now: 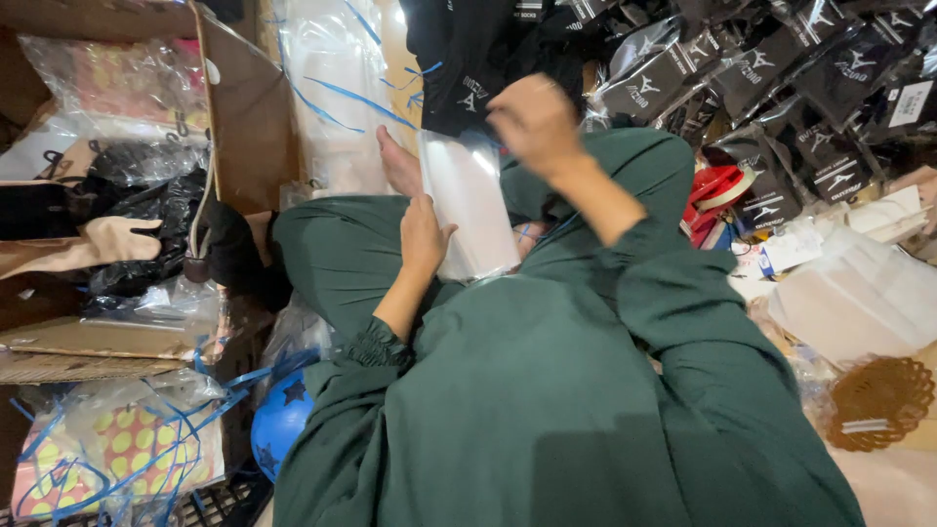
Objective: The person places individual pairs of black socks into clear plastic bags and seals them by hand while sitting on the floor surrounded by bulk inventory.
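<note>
A clear plastic bag (467,205) is held upright over the lap, between the 2 knees of a seated person in dark green clothing (547,390). The left hand (423,234) is closed on the bag's lower left edge, thumb pressed on the front face. The right hand (534,122) is raised at the bag's top edge, motion-blurred; fingers look curled, grip cannot be told. A black garment (459,68) hangs just above the bag mouth, touching or nearly so; whether it is held by the right hand cannot be told. A bare foot (398,161) is seen just left of the bag. A pile of bagged black garments (781,68) is spread at upper right. A red tape roll (720,187) lies near the right knee. A cardboard box (249,117) stands at left, a blue ball (280,422) at lower left.
</note>
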